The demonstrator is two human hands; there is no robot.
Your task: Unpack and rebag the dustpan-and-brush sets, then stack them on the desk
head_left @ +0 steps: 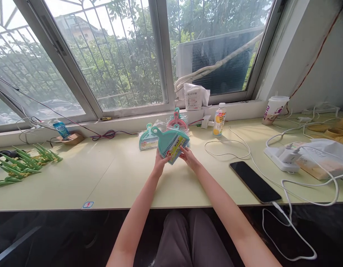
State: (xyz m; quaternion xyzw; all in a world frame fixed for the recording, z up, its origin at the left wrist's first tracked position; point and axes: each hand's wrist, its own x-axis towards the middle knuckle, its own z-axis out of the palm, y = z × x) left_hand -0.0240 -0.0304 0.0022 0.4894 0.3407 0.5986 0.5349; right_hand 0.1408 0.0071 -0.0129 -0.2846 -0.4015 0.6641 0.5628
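Observation:
Between my two hands is a teal mini dustpan [166,141] with a brush set in it and a yellow printed label across the front. It is held tilted above the table, its looped handle up and to the left. My left hand [160,161] grips its lower left edge. On the lower right, my right hand [189,157] holds the label side with thumb and fingers. Just behind lie another teal dustpan [149,138] in clear wrapping and a red dustpan [177,119], partly hidden by the held one.
A juice bottle [219,119], a paper cup [274,110] and a tissue pack [194,97] stand toward the back. On the right are a phone [255,181], a power strip [282,159] and loose cables. Green clips [23,163] lie in rows at the left.

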